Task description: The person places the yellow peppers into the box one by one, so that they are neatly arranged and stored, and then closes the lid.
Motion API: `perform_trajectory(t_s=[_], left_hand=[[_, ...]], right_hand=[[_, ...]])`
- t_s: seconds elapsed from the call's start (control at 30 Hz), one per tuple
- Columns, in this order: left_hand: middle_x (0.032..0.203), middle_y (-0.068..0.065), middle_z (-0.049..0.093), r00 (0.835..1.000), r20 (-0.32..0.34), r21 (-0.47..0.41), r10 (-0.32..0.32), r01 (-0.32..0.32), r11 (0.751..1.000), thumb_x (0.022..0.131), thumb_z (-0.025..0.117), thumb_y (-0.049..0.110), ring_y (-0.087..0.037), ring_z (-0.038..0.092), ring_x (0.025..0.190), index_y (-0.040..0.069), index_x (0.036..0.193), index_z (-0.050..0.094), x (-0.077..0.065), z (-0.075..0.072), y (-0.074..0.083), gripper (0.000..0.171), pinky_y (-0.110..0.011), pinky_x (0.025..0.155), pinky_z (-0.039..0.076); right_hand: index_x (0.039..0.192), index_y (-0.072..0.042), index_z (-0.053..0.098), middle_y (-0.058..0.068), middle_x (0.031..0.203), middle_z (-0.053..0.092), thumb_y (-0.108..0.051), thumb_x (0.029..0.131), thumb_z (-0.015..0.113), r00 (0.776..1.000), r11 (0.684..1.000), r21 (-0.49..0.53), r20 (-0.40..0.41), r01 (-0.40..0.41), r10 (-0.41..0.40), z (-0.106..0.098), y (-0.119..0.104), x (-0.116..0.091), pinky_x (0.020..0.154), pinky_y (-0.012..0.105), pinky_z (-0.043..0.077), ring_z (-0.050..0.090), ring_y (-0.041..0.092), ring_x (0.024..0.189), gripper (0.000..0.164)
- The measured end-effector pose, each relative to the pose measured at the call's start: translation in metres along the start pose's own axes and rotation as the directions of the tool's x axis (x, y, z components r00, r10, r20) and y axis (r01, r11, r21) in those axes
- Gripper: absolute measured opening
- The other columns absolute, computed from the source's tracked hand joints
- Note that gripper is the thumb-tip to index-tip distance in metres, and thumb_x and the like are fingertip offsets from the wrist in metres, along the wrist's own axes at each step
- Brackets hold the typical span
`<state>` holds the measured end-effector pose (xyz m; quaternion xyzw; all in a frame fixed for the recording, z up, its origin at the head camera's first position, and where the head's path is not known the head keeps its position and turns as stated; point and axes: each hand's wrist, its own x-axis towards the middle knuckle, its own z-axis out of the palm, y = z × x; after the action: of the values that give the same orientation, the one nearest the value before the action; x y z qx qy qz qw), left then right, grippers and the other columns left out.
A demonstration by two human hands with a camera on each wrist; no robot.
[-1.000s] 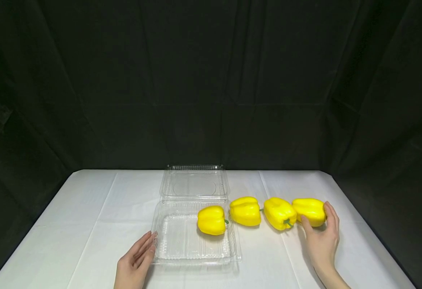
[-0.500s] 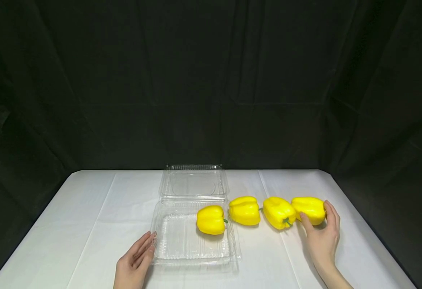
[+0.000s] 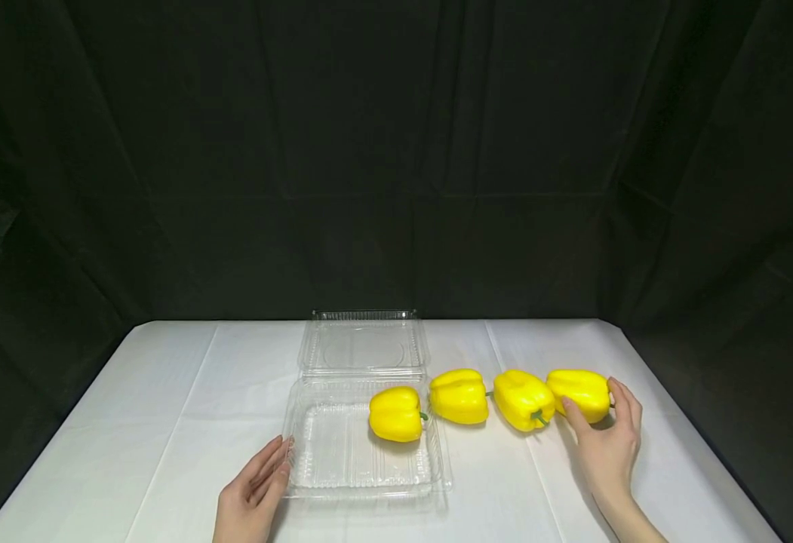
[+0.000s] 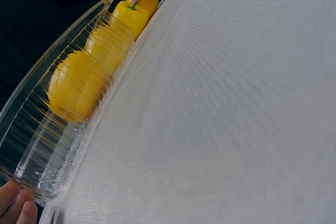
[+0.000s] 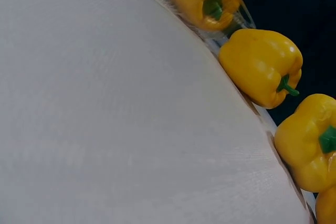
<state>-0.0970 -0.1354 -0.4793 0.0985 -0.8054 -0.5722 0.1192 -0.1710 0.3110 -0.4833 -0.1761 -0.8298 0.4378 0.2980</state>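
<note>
In clear container [image 3: 335, 456]: one yellow pepper [image 3: 395, 414].

Three peppers [image 3: 524, 398] right of the container [image 3: 338, 445] (a fourth pepper [image 3: 394, 415] inside).

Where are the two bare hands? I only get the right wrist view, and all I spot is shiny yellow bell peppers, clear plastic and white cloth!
Observer: The right hand is holding the rightmost pepper.
Operator: Cool! And the other one?
Observer: The left hand touches the left edge of the clear, rectangular plastic box.
Operator: Ooh, is it open?
Observer: Yes, its clear plastic lid is folded back on the far side.
</note>
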Motion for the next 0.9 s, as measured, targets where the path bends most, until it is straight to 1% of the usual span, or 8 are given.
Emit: perform_trajectory(t_s=[0.13,0.23,0.4,0.6,0.8,0.9], left_hand=[[0.127,-0.014,0.068,1.0,0.003,-0.002,-0.006,0.006,1.0,0.098,0.062,0.008,-0.027,0.067,0.116,-0.003,0.134,0.058,0.0001,-0.0005,-0.0002,0.038,-0.019,0.09,0.058],[0.127,-0.014,0.068,1.0,0.002,-0.01,-0.008,0.008,1.0,0.098,0.062,0.009,-0.027,0.067,0.116,-0.002,0.134,0.058,0.0,-0.0009,0.0002,0.038,-0.019,0.09,0.058],[0.126,-0.014,0.068,1.0,-0.002,-0.011,-0.008,0.008,1.0,0.098,0.062,0.009,-0.027,0.067,0.115,-0.002,0.134,0.058,-0.0002,-0.0002,0.0007,0.037,-0.019,0.09,0.058],[0.127,-0.015,0.068,1.0,0.003,-0.001,-0.016,0.016,1.0,0.098,0.061,0.008,-0.027,0.067,0.116,-0.002,0.134,0.057,-0.0005,-0.0001,0.0005,0.038,-0.02,0.091,0.058],[0.128,-0.015,0.068,1.0,0.01,0.005,-0.014,0.014,1.0,0.098,0.061,0.008,-0.028,0.066,0.117,-0.002,0.134,0.057,-0.0006,-0.0001,-0.0003,0.038,-0.02,0.091,0.058],[0.128,-0.015,0.067,1.0,0.014,0.011,-0.009,0.008,1.0,0.099,0.061,0.008,-0.028,0.066,0.117,-0.002,0.135,0.057,-0.0008,0.0001,-0.0009,0.038,-0.02,0.091,0.058]], right_hand=[[0.155,-0.012,0.032,0.009,0.161,0.031,-0.023,0.091,0.075,1.0,1.0,0.001,0.014,-0.021,0.021,-0.0002,-0.001,0.0017,0.124,0.06,0.021,0.033,0.039,0.143,0.078],[0.155,-0.012,0.032,0.011,0.16,0.032,-0.023,0.091,0.075,0.999,1.0,0.002,0.02,-0.027,0.027,-0.0001,-0.0019,0.0018,0.123,0.061,0.021,0.033,0.04,0.142,0.078],[0.154,-0.011,0.035,0.012,0.157,0.034,-0.021,0.089,0.077,1.0,1.0,0.001,0.003,-0.025,0.025,0.0008,0.0,0.0019,0.121,0.06,0.026,0.036,0.04,0.137,0.078],[0.151,-0.007,0.038,0.014,0.154,0.034,-0.019,0.087,0.079,1.0,1.0,0.003,-0.016,-0.015,0.015,0.0006,0.0011,0.0015,0.125,0.056,0.021,0.031,0.035,0.145,0.078],[0.152,-0.007,0.036,0.014,0.155,0.032,-0.021,0.088,0.078,1.0,1.0,-0.009,0.0,-0.022,0.022,0.0005,0.0003,0.0009,0.125,0.057,0.022,0.029,0.035,0.146,0.078],[0.153,-0.008,0.034,0.014,0.157,0.032,-0.021,0.089,0.077,1.0,1.0,0.001,0.01,-0.025,0.025,0.0007,0.0002,0.0014,0.126,0.058,0.018,0.027,0.035,0.148,0.079]])
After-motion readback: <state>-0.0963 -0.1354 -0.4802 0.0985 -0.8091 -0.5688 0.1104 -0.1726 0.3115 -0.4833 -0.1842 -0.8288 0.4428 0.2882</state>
